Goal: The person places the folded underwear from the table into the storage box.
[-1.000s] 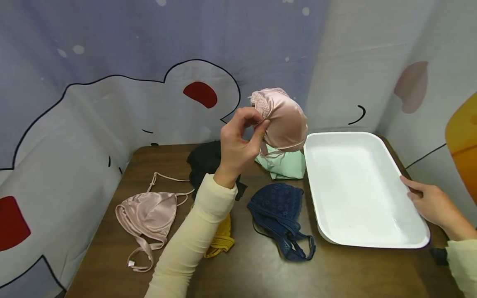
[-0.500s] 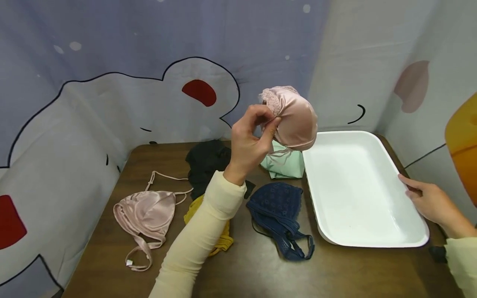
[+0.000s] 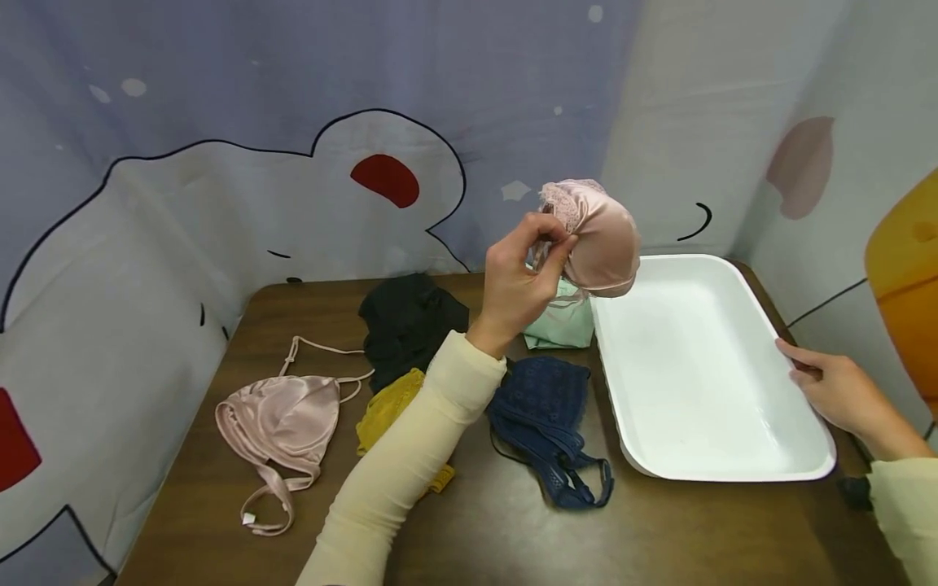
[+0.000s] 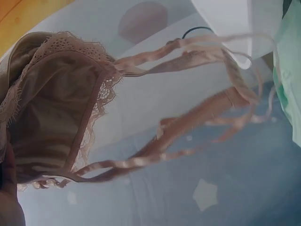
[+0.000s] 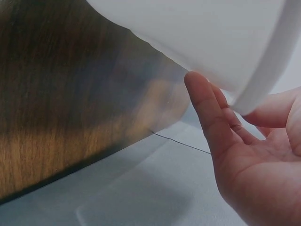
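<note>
In the head view my left hand [image 3: 522,281] pinches a pink satin bra [image 3: 607,244] with lace edging between thumb and fingers, held up above the table. The left wrist view shows the inside of a bra cup [image 4: 51,113], its thin straps [image 4: 188,120] hanging loose. My right hand [image 3: 843,392] grips the right rim of a white tray [image 3: 703,366], which has nothing in it. From the right wrist, the thumb is at the rim and the fingers [image 5: 204,103] lie against the tray's outer wall.
On the brown table [image 3: 498,545] lie a second pink satin bra [image 3: 293,419], a black garment [image 3: 410,321], a yellow lace garment [image 3: 388,407] partly behind the left forearm, a navy bra [image 3: 545,407] and a mint-green cloth [image 3: 560,325]. A patterned curtain [image 3: 242,65] encloses the table.
My left hand has moved to the right with the pink bra, which now overlaps the tray's far left corner in view. The right hand stays on the tray's rim.
</note>
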`<action>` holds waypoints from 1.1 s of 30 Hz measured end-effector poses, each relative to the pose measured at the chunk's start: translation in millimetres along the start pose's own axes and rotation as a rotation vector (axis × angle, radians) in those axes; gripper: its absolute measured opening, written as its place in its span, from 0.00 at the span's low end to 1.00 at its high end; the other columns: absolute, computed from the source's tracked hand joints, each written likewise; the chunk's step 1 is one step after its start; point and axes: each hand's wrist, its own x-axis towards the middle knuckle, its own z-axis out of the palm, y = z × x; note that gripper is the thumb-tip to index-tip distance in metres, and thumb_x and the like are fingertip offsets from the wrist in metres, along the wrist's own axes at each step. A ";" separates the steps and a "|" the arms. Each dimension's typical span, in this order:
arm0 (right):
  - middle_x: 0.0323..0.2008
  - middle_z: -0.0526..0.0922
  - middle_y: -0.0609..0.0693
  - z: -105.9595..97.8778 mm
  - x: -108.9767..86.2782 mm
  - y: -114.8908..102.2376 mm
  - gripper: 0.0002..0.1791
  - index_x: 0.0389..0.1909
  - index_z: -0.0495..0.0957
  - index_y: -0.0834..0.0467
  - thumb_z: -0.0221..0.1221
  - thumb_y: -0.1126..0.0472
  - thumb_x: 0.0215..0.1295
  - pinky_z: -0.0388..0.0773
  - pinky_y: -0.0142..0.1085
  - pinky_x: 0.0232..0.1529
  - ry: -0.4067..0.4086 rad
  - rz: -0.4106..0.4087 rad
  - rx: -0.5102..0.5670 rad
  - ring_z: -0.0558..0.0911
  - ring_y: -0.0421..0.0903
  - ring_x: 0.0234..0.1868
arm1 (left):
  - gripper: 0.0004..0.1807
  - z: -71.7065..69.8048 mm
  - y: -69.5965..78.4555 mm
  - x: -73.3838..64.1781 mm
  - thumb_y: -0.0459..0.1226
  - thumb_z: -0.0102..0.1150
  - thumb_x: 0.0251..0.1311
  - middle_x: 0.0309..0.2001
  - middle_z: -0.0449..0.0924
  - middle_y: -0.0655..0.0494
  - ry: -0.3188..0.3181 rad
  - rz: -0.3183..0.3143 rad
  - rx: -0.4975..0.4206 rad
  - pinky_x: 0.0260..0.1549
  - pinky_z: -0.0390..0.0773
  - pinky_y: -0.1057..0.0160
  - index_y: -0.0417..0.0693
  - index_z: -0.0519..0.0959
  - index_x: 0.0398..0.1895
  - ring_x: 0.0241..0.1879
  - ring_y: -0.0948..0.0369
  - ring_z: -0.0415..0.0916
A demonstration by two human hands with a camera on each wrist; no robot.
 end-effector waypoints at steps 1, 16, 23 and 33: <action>0.50 0.64 0.84 -0.7 -0.6 0.5 0.25 0.64 0.60 0.70 0.50 0.71 0.67 0.74 0.41 0.23 0.000 0.002 0.001 0.76 0.59 0.31 | 0.05 3.0 -0.8 0.3 0.27 0.60 0.58 0.31 0.76 0.48 -0.001 0.001 0.003 0.38 0.75 0.65 0.36 0.73 0.32 0.34 0.62 0.75; 0.53 0.62 0.83 -5.6 -6.9 3.1 0.26 0.65 0.59 0.67 0.50 0.70 0.67 0.75 0.42 0.26 -0.036 0.005 0.015 0.76 0.60 0.35 | 0.03 31.9 -9.3 4.0 0.30 0.62 0.58 0.30 0.71 0.50 0.014 -0.008 0.048 0.32 0.69 0.68 0.40 0.78 0.28 0.31 0.60 0.67; 0.53 0.63 0.83 -6.9 -10.7 0.1 0.26 0.66 0.59 0.66 0.51 0.69 0.68 0.74 0.40 0.24 -0.036 0.010 0.021 0.75 0.59 0.33 | 0.03 42.3 -11.2 1.8 0.26 0.62 0.55 0.28 0.73 0.51 0.019 -0.032 0.038 0.28 0.70 0.67 0.40 0.78 0.28 0.28 0.60 0.68; 0.53 0.63 0.83 -6.3 -13.8 -4.9 0.26 0.66 0.59 0.66 0.51 0.69 0.68 0.76 0.43 0.27 -0.034 0.019 0.030 0.75 0.60 0.35 | 0.03 54.2 -12.1 2.0 0.30 0.62 0.58 0.29 0.74 0.52 -0.005 -0.047 0.011 0.33 0.72 0.70 0.38 0.77 0.30 0.32 0.65 0.70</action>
